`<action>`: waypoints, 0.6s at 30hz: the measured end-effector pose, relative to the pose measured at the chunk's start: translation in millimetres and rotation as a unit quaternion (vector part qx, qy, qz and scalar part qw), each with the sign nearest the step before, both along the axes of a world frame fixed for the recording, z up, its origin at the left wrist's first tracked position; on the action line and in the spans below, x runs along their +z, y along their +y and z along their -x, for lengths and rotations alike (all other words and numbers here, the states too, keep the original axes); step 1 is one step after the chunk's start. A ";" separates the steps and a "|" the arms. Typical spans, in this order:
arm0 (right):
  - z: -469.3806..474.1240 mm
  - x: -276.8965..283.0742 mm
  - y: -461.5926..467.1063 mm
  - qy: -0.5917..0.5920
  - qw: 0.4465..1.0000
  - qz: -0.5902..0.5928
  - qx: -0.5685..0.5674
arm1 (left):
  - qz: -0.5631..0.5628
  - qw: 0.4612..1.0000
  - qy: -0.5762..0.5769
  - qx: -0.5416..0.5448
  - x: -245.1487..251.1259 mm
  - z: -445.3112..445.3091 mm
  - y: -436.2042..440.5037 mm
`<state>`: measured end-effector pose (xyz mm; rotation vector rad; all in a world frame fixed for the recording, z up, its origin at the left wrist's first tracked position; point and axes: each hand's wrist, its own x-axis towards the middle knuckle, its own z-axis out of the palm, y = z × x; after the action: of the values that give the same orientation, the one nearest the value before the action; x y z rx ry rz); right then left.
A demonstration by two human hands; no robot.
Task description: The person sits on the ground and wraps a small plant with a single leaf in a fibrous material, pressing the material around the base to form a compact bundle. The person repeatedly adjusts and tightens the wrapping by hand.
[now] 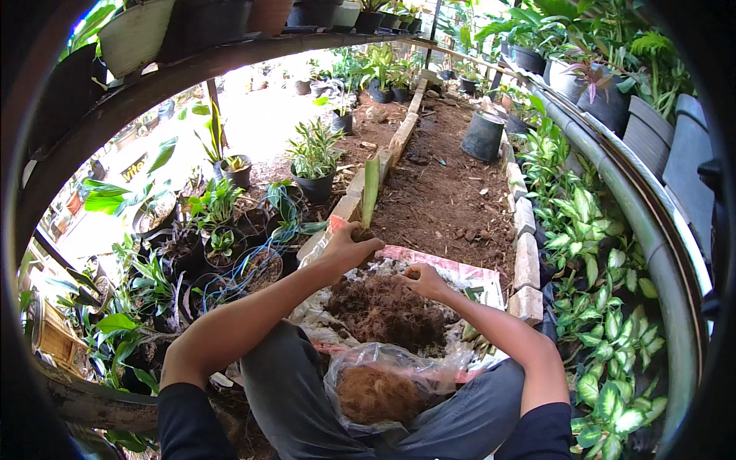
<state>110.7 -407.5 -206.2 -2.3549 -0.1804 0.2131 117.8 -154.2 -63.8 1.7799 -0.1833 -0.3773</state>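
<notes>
My left hand (pixel 349 250) holds the base of an upright green leaf cutting (pixel 371 192), with dark matter around its lower end. To its right, my right hand (pixel 424 280) is curled with thumb and fingertips close together, just above the heap; whether it pinches some fibre, I cannot tell. Beneath both hands a heap of brown fibrous potting matter (pixel 391 313) lies on a white and pink plastic sack (pixel 489 282). A clear plastic bag (pixel 345 374) with reddish-brown coconut fibre (pixel 376 394) sits between my legs.
A brick border (pixel 526 261) edges the soil bed (pixel 445 195) at right, another at left. An upturned black pot (pixel 483 137) stands farther back. Potted plants and blue string (pixel 244 261) crowd the left. A bamboo rail (pixel 638 230) curves past leafy plants (pixel 586 221) at right.
</notes>
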 end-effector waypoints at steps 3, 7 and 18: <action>1.6 5.4 2.5 -0.005 1.000 -0.015 0.005 | 0.005 1.000 0.013 -0.004 1.2 0.5 -0.6; -1.4 6.2 5.9 0.003 0.999 -0.032 0.026 | 0.035 0.998 0.041 -0.012 3.1 -0.3 -1.1; -7.2 7.1 12.5 -0.055 0.996 0.055 0.053 | 0.030 0.999 0.040 -0.013 6.8 1.5 -0.2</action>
<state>117.9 -395.0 -199.1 -2.4701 -0.3565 0.1492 116.3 -154.4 -57.0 1.7014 -0.1594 -0.4570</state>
